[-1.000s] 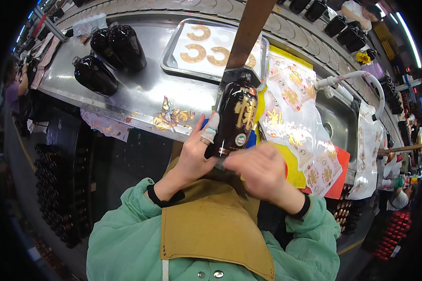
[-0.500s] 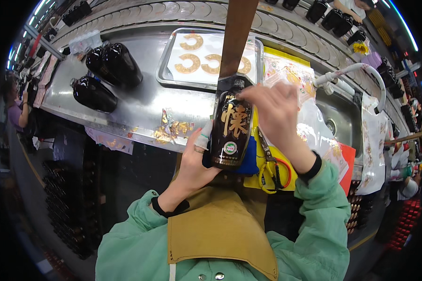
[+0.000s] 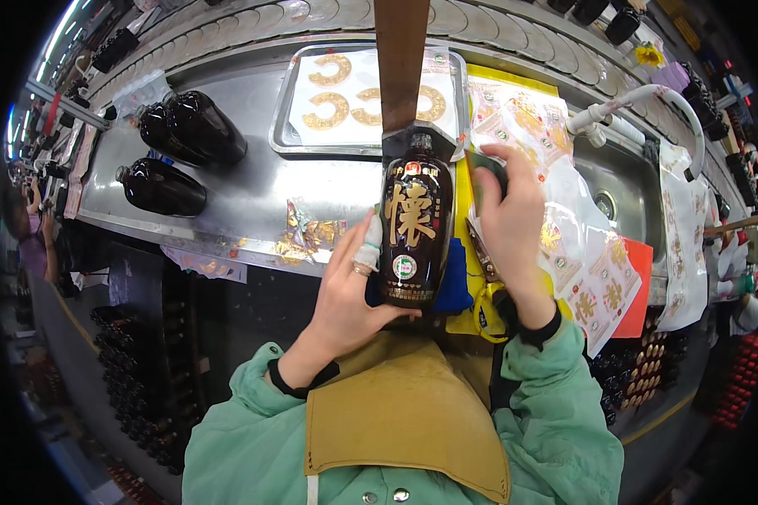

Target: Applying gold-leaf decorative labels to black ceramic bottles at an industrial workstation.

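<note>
My left hand (image 3: 345,278), with a white wrap on one finger and a ring, steadies a dark glossy bottle (image 3: 417,278) by its left side and base. The bottle lies with its neck away from me and bears large gold lettering, a small round red emblem near the neck and a round green-and-white mark lower down. Just right of the bottle, my right hand (image 3: 514,215) is closed on a dark green flat piece (image 3: 485,172), whose exact kind I cannot make out. Below that hand, scissors (image 3: 487,311) with yellow handles are partly hidden by my wrist.
A metal tray (image 3: 282,135) with gold C-shaped decals stands beyond the bottle. Several dark bottles (image 3: 164,187) lie at left near gold foil scraps (image 3: 299,240). Decal sheets (image 3: 602,290) extend toward a sink (image 3: 627,189) with a white tap (image 3: 636,94). A brown post (image 3: 401,59) rises ahead.
My right hand has moved from the bottle's neck to the right, and the dark green piece now shows in it. The red emblem shows more fully. My left hand stays on the bottle.
</note>
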Action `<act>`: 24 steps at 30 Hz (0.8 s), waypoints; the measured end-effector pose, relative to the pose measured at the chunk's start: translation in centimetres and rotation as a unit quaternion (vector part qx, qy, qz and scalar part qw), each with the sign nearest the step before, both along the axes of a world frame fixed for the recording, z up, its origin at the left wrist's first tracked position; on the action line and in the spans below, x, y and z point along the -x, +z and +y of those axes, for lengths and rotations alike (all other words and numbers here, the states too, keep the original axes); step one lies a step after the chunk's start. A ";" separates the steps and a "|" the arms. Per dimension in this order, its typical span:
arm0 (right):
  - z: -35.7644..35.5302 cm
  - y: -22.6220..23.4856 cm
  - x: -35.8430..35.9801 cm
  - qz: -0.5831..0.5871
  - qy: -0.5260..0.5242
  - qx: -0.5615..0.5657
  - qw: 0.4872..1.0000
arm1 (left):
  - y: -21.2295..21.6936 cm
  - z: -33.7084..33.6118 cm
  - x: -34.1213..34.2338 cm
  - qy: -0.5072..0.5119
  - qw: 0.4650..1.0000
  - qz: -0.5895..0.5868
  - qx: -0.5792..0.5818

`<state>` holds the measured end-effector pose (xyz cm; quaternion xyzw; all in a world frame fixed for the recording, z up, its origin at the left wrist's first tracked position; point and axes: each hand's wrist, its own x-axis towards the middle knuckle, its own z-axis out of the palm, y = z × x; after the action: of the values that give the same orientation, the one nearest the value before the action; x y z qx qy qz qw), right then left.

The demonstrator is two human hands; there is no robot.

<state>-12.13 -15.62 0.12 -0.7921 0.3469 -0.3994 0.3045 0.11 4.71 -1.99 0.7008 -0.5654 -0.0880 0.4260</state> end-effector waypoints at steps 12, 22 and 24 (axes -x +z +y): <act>3.1 -0.3 4.7 -0.173 -0.019 -0.169 0.970 | 3.4 -3.4 -1.2 -0.062 0.960 -0.272 -0.015; 3.6 -0.2 5.9 -0.175 -0.016 -0.229 0.957 | 3.8 -3.6 -1.0 -0.051 0.962 -0.263 -0.059; 3.8 -0.3 5.8 -0.184 -0.016 -0.243 0.952 | 3.8 -3.8 -1.1 -0.031 0.957 -0.274 -0.092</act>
<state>-17.97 -11.84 -0.14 -0.6017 0.3839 -0.4464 0.5398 1.26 0.95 1.79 0.7164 -0.6712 0.0431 0.1853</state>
